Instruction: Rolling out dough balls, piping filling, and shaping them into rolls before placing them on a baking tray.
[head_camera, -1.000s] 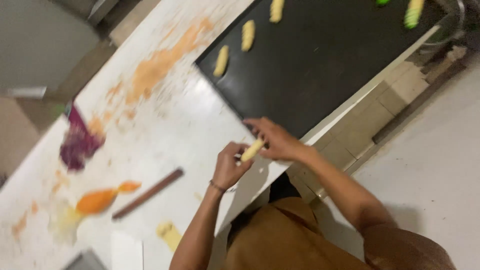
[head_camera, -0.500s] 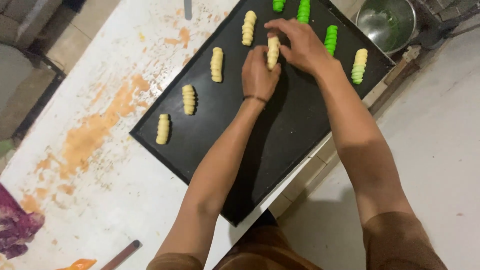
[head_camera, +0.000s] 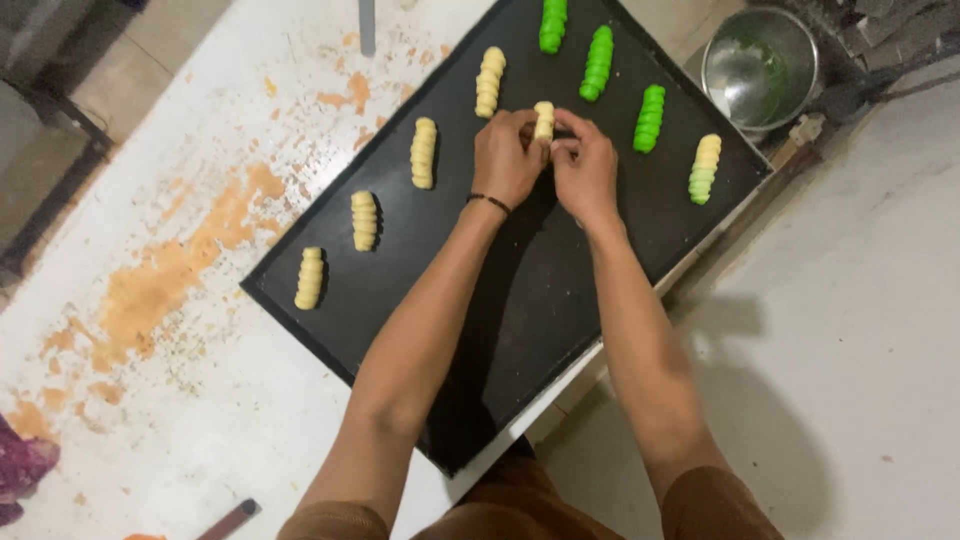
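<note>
Both hands, left (head_camera: 508, 158) and right (head_camera: 585, 168), over the black tray (head_camera: 520, 320), fingers of each pinched on one yellow roll (head_camera: 543, 121) near the tray's far half. Four yellow rolls (head_camera: 423, 152) already laid left of it, three green (head_camera: 650, 118) and one yellow-green right. Near half of tray still bare. Table (head_camera: 200, 420) stained orange.

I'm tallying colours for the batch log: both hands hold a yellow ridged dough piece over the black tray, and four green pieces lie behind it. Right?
Not quite: the head view shows three green pieces, not four. Both hands, left hand and right hand, do hold the yellow ridged piece over the black tray.
</note>
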